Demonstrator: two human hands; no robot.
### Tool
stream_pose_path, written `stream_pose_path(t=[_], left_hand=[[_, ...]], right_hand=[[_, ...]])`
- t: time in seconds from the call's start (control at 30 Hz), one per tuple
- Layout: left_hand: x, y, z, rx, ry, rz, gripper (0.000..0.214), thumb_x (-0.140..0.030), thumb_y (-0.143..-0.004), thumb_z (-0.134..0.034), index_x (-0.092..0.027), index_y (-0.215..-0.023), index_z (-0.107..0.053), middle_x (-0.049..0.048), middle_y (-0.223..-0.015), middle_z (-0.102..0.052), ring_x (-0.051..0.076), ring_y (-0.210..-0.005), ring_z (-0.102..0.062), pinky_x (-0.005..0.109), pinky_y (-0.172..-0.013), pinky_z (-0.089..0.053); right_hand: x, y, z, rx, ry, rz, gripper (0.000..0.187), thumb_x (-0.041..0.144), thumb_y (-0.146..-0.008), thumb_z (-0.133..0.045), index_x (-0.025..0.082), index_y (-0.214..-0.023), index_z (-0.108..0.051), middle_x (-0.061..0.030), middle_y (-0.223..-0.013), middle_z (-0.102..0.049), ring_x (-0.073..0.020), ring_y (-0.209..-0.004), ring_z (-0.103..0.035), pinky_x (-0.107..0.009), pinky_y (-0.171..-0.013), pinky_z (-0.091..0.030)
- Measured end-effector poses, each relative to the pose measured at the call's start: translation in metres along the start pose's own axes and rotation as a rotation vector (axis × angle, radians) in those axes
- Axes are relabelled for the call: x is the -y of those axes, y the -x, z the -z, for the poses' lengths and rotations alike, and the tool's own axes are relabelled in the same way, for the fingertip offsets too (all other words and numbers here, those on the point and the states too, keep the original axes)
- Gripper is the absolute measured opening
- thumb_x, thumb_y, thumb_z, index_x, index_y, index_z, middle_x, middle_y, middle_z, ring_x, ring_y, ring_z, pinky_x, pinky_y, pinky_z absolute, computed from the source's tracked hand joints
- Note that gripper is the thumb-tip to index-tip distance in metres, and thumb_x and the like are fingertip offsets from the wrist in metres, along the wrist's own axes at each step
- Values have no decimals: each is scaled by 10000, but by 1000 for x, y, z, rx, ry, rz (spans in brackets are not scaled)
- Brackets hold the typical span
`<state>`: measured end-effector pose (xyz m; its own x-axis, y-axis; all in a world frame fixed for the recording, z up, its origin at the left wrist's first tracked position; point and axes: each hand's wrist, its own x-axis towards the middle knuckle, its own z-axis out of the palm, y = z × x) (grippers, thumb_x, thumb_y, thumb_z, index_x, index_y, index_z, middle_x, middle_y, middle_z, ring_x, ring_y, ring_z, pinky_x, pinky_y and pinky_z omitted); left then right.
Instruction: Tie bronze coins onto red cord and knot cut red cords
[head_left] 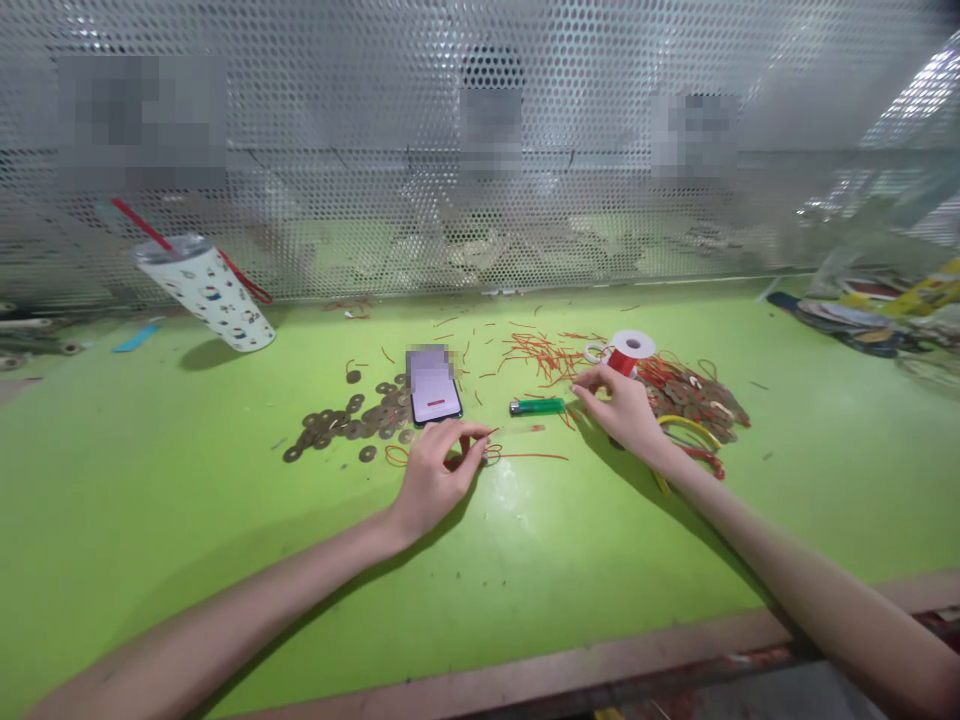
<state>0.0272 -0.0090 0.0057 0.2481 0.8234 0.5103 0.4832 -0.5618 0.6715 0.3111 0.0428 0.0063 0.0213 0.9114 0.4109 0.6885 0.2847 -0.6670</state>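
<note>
Your left hand (439, 475) pinches the cord (532, 457), whose tail runs toward three o'clock. Your right hand (619, 410) has bent fingers; I cannot tell whether they grip anything. The lighter (538, 407) lies in the gap between, the phone (435, 398) at your left's twelve. Green table (495, 560) parts your hands from its edge (540, 665) at six.

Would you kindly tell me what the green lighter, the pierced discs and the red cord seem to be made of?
Green lighter: probably plastic, seemingly translucent, with a silvery, perhaps metal end. Pierced discs: likely metal, dull brown and coin-like. Red cord: perhaps textile, being thin and looped; finish too small to judge.
</note>
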Motion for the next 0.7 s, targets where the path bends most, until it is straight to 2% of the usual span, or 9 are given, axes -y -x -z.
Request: stream_pose_path(t=[0.07,0.17,0.23,0.4,0.5,0.7], left_hand=[[1,0,0,1,8,18,74,-217,-931,-631,-211,-967,-695,37,-902,-732,196,-831,-636,342,-700,-533],[1,0,0,10,-6,4,65,-219,-927,-638,-208,-956,-696,35,-886,-729,200,-829,-628,350,-716,-522],[0,0,-1,11,-23,-9,55,-215,-924,-644,-207,-948,-694,29,-865,-726,199,-820,-624,351,-727,-509],[-6,-2,-1,41,-40,-60,52,-187,-929,-637,-211,-931,-683,2,-845,-724,179,-795,-630,342,-760,-469],[-9,-1,-1,37,-40,-78,55,-173,-929,-633,-213,-926,-671,-9,-847,-719,167,-781,-622,339,-771,-452],[-10,2,-1,19,-48,-90,47,-188,-939,-614,-209,-911,-644,-5,-815,-685,162,-742,-585,329,-740,-435]], right_hand=[[16,6,-2,-8,-121,38,121,304,-854,-648,183,-857,-662,-50,-786,-699,-183,-707,-613,-323,-686,-483],[41,21,-10,137,-390,-55,194,371,-856,-677,180,-888,-666,-51,-779,-706,-170,-671,-627,-302,-625,-495],[54,32,-17,238,-484,-106,203,382,-867,-668,181,-893,-658,-43,-758,-699,-154,-629,-613,-282,-574,-478],[67,51,-27,403,-466,-59,188,363,-896,-634,183,-845,-645,21,-623,-592,-115,-534,-503,-249,-511,-388],[67,55,-28,445,-421,-40,202,376,-899,-649,181,-846,-654,55,-552,-500,-99,-484,-416,-244,-478,-332],[70,56,-28,480,-615,-103,186,352,-891,-653,170,-853,-659,-29,-773,-672,-143,-651,-628,-286,-638,-527]])
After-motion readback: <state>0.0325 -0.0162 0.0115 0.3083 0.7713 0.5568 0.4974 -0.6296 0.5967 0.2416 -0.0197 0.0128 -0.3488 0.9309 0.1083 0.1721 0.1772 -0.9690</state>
